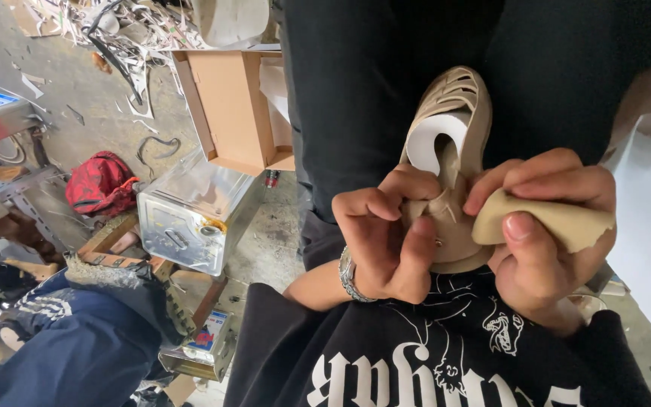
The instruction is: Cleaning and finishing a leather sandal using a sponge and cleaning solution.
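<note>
Gripping the beige strappy shoe (pixel 452 173) at its heel end, the left hand (pixel 386 241) is seen with fingers clenched around it — a metal bracelet (pixel 348 277) is worn on that wrist. The shoe is held over the lap, toe pointed away, white paper stuffing (pixel 432 139) seen inside. A tan cloth pad (pixel 548 220) is pinched by the right hand (pixel 548 241), thumb on top, pressed against the shoe's side. Metal box (pixel 190 215) and cardboard box (pixel 231 105) are seen on the floor.

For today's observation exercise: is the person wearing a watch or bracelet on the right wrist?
No. The metal band sits on the wrist of the left hand; the right hand, holding a tan pad, shows a bare wrist.
</note>
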